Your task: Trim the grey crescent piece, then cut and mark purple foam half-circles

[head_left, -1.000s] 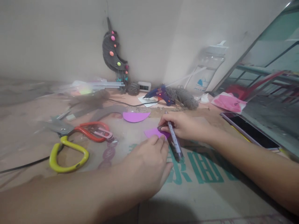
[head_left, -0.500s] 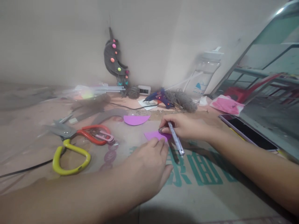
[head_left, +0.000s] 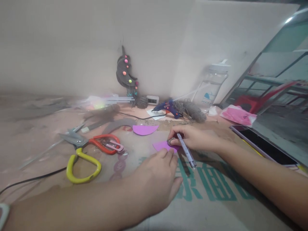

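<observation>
My left hand [head_left: 158, 179] lies palm down, its fingertips pressing the near edge of a purple paper piece [head_left: 160, 146] against the cardboard sheet [head_left: 154, 221]. My right hand [head_left: 190, 136] grips a light-coloured patterned pen [head_left: 186, 150], whose upper end slants toward me. A small dark round thing [head_left: 170, 141] sits at the right fingertips on the purple paper; its kind is unclear. The pen's writing tip is hidden by the fingers. Just beyond the hands lies a purple half-circle of paper [head_left: 145, 129], untouched.
Scissors [head_left: 79, 141] with red and yellow handles, and a pink hair clip [head_left: 115, 145], lie left. At the back are a blue glue gun [head_left: 168, 107], grey yarn [head_left: 192, 110], a bottle [head_left: 211, 85] and a hanging crescent ornament [head_left: 124, 72]. A phone [head_left: 264, 144] rests right.
The view has tilted up and shifted left, so everything appears lower and further right. My right hand still grips the pen, and my left fingers stay on the purple paper.
</observation>
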Demonstrator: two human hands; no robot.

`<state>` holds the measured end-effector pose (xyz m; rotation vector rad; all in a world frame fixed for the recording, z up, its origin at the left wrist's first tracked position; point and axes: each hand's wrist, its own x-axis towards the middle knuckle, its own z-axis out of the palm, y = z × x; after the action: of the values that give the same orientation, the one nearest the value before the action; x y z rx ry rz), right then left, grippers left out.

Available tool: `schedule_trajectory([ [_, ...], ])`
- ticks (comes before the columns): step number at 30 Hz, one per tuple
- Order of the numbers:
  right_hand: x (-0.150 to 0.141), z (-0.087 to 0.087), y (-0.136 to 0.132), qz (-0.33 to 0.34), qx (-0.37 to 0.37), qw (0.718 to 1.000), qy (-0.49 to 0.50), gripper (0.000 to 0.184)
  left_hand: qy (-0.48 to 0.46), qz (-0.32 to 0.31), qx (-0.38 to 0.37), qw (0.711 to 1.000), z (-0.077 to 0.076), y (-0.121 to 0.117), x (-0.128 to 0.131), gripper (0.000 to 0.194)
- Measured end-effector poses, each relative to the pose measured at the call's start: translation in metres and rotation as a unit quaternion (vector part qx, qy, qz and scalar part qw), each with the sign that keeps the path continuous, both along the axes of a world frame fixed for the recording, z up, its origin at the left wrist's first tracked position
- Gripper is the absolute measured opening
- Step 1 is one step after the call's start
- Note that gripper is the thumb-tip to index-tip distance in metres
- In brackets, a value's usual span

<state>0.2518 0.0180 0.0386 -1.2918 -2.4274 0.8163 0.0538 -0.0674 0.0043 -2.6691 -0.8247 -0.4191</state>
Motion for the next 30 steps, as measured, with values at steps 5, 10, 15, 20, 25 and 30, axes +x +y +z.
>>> schedule_trajectory([
  [5,-0.001,-0.003,0.001,-0.022,0.034,0.999,0.015,0.010,-0.007,-0.010,0.015,1.000,-0.001,0.000,0.000,0.045],
  [10,0.001,-0.001,0.002,-0.003,-0.039,0.999,0.015,0.014,-0.003,-0.009,0.015,1.000,-0.001,0.000,0.001,0.042],
  [15,-0.003,-0.004,-0.003,-0.047,0.026,0.998,0.033,0.011,-0.018,0.002,-0.007,1.000,0.000,0.000,0.000,0.049],
  [20,-0.001,-0.002,-0.002,-0.013,-0.030,0.999,0.027,0.012,-0.016,0.008,-0.021,1.000,-0.003,0.000,0.000,0.050],
  [25,-0.003,-0.011,-0.004,-0.038,0.083,0.995,0.038,0.008,-0.008,0.005,0.002,1.000,-0.001,-0.001,0.001,0.049],
  [30,-0.001,-0.009,-0.002,-0.012,-0.022,0.999,0.042,0.008,-0.007,-0.001,0.025,1.000,-0.002,-0.002,0.000,0.048],
])
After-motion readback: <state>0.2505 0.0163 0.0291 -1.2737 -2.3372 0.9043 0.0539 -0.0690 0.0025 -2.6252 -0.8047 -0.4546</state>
